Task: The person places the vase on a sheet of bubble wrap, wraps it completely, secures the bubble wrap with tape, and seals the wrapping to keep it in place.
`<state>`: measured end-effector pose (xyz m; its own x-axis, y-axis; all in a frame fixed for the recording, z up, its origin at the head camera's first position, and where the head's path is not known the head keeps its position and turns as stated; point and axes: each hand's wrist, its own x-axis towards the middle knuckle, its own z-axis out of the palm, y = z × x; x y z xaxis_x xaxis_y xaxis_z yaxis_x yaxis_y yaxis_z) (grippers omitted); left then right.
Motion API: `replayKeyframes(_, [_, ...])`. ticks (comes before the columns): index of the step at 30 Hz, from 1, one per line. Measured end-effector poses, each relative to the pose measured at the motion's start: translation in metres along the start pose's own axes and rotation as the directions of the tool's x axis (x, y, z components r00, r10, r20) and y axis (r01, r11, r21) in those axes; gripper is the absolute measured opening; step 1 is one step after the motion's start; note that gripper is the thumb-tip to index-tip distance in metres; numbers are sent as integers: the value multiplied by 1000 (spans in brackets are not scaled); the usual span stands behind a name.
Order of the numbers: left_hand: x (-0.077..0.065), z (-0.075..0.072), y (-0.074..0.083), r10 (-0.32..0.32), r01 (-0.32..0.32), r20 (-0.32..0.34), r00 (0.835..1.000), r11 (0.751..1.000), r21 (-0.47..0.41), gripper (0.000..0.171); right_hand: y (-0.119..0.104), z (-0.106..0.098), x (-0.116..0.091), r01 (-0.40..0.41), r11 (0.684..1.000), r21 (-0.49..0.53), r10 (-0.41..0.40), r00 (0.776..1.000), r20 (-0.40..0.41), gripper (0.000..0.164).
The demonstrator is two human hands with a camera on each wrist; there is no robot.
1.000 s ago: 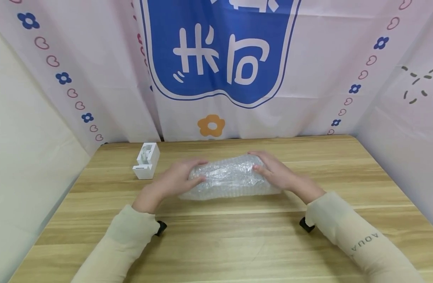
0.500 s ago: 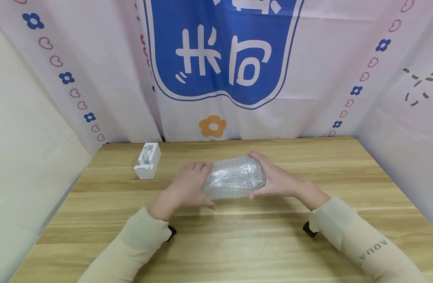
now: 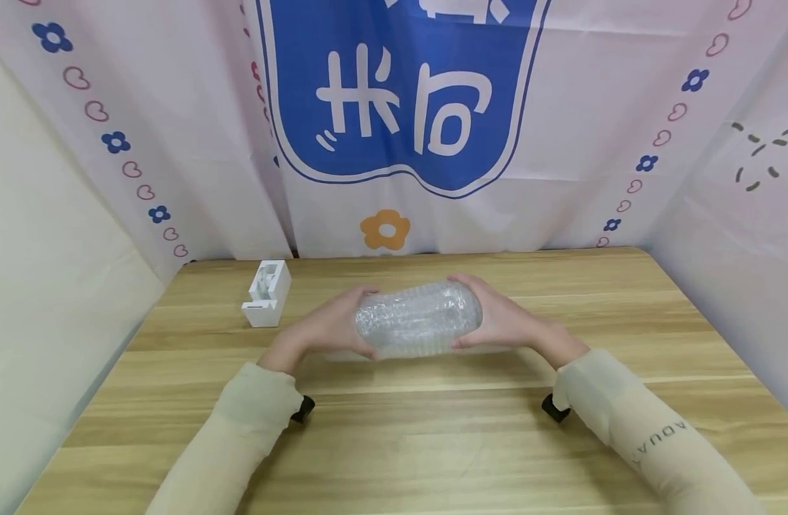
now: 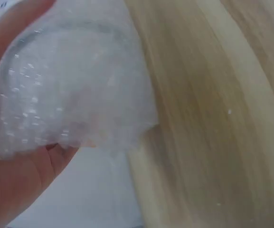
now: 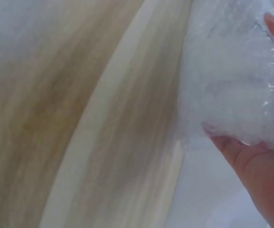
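A bundle in clear bubble wrap (image 3: 419, 322) lies crosswise between my hands near the far middle of the table. My left hand (image 3: 332, 325) grips its left end, the thumb along the near side and the fingertips at the far side. At the right end my right hand (image 3: 503, 318) holds it the same way. In the left wrist view the wrap (image 4: 80, 85) bulges round a rounded end beside my palm. The right wrist view has the wrapped end (image 5: 231, 90) between my thumb and fingers. What is inside cannot be made out.
A white tape dispenser (image 3: 267, 297) stands at the back left of the wooden table (image 3: 394, 443). Behind the table's far edge hangs a printed curtain (image 3: 329, 214), and pale walls close off both sides.
Both thumbs have gone from the top of the bundle to its near side. Over the last half second my left hand has slid left, baring more of the wrap. The dispenser stays put.
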<state>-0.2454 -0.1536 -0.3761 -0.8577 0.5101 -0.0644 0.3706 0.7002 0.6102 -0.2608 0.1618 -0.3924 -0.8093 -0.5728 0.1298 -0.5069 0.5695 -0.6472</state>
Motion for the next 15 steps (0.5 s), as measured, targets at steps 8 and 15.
replayKeyframes(8, [4,1,-10,-65,65,3,998,988,-141,108,1,-1,4,-49,998,44,49,999,6,115])
replayKeyframes(15, [9,-2,-15,-81,88,52,995,985,-147,106,1,-3,8,-91,994,61,88,995,38,108])
